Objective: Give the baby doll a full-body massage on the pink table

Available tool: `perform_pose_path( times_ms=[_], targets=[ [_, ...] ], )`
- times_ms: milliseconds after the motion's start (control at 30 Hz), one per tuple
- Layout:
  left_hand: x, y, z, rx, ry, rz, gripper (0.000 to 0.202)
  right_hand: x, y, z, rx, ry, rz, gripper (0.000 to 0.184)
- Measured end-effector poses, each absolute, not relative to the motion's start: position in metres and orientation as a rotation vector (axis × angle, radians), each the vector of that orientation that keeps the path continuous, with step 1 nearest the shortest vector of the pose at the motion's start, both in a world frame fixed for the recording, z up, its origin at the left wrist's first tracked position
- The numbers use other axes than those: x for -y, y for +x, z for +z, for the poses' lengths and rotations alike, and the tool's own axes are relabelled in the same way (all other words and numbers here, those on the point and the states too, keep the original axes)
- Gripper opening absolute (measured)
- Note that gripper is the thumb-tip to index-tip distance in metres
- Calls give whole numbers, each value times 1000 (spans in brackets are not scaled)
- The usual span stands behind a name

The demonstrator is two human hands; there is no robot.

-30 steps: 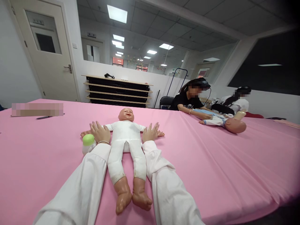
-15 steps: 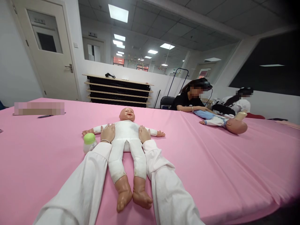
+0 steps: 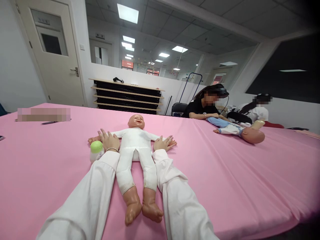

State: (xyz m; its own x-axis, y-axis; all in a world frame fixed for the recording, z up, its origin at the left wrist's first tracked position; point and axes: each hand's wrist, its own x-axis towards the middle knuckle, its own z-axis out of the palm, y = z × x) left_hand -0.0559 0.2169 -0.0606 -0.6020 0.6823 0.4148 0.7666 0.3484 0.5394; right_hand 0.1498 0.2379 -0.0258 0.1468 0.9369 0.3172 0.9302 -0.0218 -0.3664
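A baby doll (image 3: 135,140) with a white cloth body lies on its back on the pink-covered table, head away from me and feet toward me. Over the doll's arm on the left, my left hand (image 3: 110,140) has its fingers spread, with a beaded bracelet at the wrist. My right hand (image 3: 163,143) lies across the doll's other arm, fingers apart and pointing outward. Neither hand grips anything. Close beside my left wrist stands a small jar (image 3: 96,151) with a green lid, partly behind my sleeve.
Pink cloth (image 3: 225,186) covers the wide table. To the right, a person in black (image 3: 200,106) leans over another doll (image 3: 252,135) in blue and white clothes. Behind sits a person in white (image 3: 260,111). A blurred-out patch (image 3: 43,114) is at the far left.
Both hands have slid outward from the doll's sides onto its arms, and their fingers have spread. The doll and jar stay in place.
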Motion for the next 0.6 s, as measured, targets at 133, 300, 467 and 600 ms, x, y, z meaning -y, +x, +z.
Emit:
perform_pose_path(
  times_ms=[133,300,467,600],
  targets=[
    [-221,-56,-61,2501,-1206,-1143,63,-225,168,-35,1636,-1996,-17,53],
    [-218,-55,-57,2504,-1112,-1214,71,-219,182,-44,1405,-2073,-65,56],
    [-211,-53,-49,2391,-1122,-1363,71,-222,177,-40,1208,-2077,-204,63],
    [-213,-49,-44,2276,-1591,-1339,64,-224,170,-35,1611,-1854,-122,58]
  ],
)
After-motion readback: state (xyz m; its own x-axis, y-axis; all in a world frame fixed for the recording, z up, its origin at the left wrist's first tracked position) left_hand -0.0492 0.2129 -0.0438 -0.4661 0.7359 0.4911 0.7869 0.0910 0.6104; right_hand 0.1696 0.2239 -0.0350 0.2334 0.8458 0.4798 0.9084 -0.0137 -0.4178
